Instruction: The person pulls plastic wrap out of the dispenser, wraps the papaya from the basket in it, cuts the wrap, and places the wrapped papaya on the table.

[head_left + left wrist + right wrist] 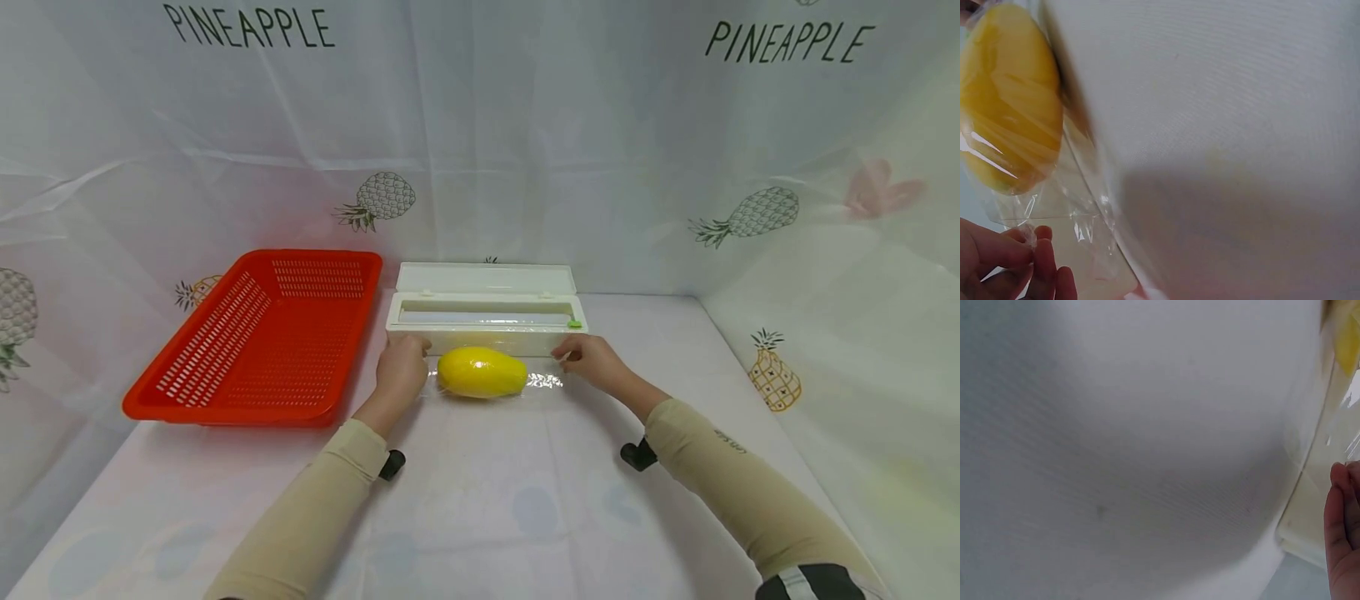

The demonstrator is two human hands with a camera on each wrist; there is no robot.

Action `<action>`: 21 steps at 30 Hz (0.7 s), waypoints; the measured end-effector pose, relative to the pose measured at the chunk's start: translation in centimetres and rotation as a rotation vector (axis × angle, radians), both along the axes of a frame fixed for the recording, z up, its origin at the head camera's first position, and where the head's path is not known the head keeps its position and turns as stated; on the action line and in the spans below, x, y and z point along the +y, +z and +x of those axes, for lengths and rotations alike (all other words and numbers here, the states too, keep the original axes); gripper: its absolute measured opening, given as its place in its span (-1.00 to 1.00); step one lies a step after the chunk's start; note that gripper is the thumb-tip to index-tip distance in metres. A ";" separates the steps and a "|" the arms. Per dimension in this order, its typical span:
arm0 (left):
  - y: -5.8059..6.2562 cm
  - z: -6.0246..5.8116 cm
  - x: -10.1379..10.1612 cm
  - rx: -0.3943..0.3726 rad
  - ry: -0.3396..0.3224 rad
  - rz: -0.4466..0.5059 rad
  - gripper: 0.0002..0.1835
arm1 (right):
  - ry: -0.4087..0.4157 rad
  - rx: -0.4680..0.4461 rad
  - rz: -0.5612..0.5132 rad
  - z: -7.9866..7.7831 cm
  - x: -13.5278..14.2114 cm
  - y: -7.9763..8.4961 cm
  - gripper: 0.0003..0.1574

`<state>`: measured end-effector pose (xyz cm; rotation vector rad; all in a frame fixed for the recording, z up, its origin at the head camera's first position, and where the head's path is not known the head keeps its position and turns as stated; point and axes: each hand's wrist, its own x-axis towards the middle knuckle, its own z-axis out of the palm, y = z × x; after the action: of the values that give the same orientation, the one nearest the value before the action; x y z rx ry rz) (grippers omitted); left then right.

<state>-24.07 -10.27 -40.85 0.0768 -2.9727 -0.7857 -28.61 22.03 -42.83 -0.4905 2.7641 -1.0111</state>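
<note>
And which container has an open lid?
The long white box behind the yellow fruit: its lid is flipped back. The red basket has holes and no visible lid.

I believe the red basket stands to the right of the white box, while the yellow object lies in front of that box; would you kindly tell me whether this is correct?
Not quite: the head view shows the red basket standing to the left of the white box, not the right. The yellow object does lie in front of that box.
</note>
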 end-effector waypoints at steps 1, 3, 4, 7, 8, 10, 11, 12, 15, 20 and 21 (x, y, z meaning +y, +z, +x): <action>-0.1 0.0 0.0 -0.006 -0.002 -0.007 -0.67 | 0.006 -0.005 0.004 0.0 0.0 -0.2 -0.75; -0.3 0.1 0.1 -0.018 -0.011 -0.023 -0.68 | 0.018 -0.012 0.004 0.1 -0.1 -0.4 -0.74; -0.3 0.2 0.1 -0.023 -0.017 -0.033 -0.69 | 0.030 -0.011 0.003 0.1 -0.1 -0.6 -0.74; -0.5 0.3 0.2 -0.048 -0.034 -0.055 -0.69 | 0.051 -0.012 0.002 0.2 -0.1 -0.9 -0.73; -0.4 0.4 0.3 -0.058 -0.040 -0.067 -0.69 | 0.058 -0.013 0.006 0.2 -0.1 -1.0 -0.73; -0.4 0.5 0.4 -0.078 -0.057 -0.096 -0.70 | 0.064 -0.027 0.012 0.4 -0.1 -1.1 -0.73; -0.3 0.6 0.4 -0.088 -0.063 -0.109 -0.70 | 0.063 -0.040 0.014 0.4 -0.2 -1.1 -0.73; -0.3 0.6 0.5 -0.098 -0.073 -0.127 -0.70 | 0.065 -0.057 0.019 0.5 -0.2 -1.2 -0.73; -0.2 0.7 0.5 -0.124 -0.090 -0.158 -0.70 | 0.087 -0.105 0.040 0.7 -0.2 -1.2 -0.72; -0.3 0.9 0.5 -0.122 -0.105 -0.168 -0.66 | 0.132 -0.150 0.061 0.9 -0.4 -1.2 -0.75; -0.4 0.9 0.5 -0.118 -0.108 -0.172 -0.65 | 0.136 -0.154 0.062 0.9 -0.4 -1.2 -0.76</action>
<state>-23.17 -9.81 -41.21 -0.0482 -3.1650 -0.5503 -27.69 21.64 -44.02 -0.5577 2.5794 -0.8904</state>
